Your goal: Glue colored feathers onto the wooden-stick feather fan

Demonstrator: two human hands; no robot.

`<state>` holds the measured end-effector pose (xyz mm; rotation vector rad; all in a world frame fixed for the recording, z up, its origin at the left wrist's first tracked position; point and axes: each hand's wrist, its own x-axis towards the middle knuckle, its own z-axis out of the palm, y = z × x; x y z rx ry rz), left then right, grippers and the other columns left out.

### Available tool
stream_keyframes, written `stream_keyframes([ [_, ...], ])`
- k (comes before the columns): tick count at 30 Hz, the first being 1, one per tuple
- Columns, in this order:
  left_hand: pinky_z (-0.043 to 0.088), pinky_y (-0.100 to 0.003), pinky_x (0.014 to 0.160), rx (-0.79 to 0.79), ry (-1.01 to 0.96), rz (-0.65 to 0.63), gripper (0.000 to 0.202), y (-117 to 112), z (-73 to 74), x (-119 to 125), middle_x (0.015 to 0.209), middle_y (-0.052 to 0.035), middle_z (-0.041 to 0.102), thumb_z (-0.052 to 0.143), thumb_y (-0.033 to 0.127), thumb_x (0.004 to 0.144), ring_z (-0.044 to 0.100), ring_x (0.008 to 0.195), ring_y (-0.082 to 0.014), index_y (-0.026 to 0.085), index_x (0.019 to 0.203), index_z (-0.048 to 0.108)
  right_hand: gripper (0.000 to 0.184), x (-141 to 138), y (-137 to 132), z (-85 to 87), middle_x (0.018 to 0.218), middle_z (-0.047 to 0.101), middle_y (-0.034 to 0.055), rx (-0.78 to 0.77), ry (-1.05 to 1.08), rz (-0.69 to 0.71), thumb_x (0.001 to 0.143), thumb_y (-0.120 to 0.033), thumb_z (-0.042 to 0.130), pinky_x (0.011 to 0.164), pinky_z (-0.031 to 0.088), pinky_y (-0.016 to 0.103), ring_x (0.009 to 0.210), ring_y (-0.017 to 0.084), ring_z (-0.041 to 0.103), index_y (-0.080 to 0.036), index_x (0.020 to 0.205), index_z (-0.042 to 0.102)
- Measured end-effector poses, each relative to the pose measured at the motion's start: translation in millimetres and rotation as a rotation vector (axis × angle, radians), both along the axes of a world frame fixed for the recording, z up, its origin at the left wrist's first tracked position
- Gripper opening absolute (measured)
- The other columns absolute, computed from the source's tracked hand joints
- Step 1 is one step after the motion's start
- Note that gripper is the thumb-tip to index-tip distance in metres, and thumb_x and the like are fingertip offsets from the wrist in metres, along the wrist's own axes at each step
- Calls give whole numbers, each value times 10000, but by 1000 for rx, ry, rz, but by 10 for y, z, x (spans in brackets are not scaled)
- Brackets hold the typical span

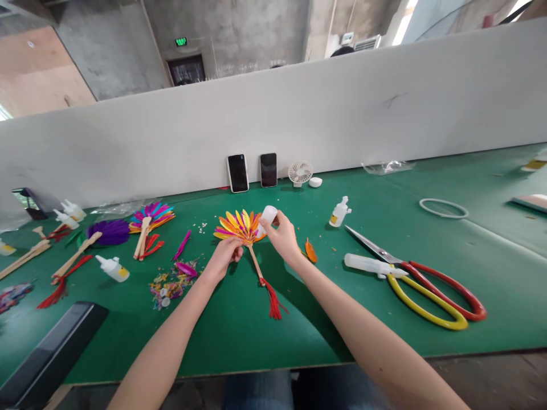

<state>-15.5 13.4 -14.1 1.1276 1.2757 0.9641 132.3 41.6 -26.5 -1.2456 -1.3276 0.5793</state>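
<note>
A small feather fan (pixel 239 223) in yellow, orange and magenta lies in front of me on the green table (pixel 307 336). Its wooden handle (pixel 255 263) points toward me and ends in a red tassel (pixel 274 302). My left hand (pixel 225 257) is closed at the fan's lower left edge, fingers pinched; what they grip is hidden. In my right hand (pixel 282 234) is a white glue bottle (pixel 268 218), tipped down over the fan's right side. Its nozzle is out of sight against the feathers. An orange feather (pixel 310 250) lies right of that hand.
Large scissors (pixel 410 273) and a glue bottle (pixel 371 265) lie at right; another bottle (pixel 339 212) stands behind. At left are feather scraps (pixel 171 283), a bottle (pixel 112 268), a purple fan (pixel 109 232) and a multicoloured fan (pixel 151 217). Two phones (pixel 238 173) lean on the white partition (pixel 192 142).
</note>
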Motion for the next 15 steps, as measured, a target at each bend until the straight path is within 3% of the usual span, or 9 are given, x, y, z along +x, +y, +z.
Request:
stream_keyframes([
  [3,255,-183,398,1,-33,17,106,0,9,4,403,65,428,463,196,659,356,344,-37,142,578,505,263,19,16,10,650,533,20,-41,128,5,651,-447,537,603,378,317,628,176,492,-195,689,468],
  [8,262,-185,397,-2,-40,32,89,-3,18,15,402,58,448,489,207,636,368,342,-40,146,573,499,348,12,29,31,725,583,29,-80,448,147,602,-478,575,634,401,292,696,168,535,-168,749,514],
  [15,256,-185,384,68,-129,41,88,0,16,15,402,57,456,541,236,602,380,350,-48,152,595,516,350,42,70,-16,693,585,8,-213,599,102,553,-467,623,622,412,268,696,155,547,-168,717,541],
])
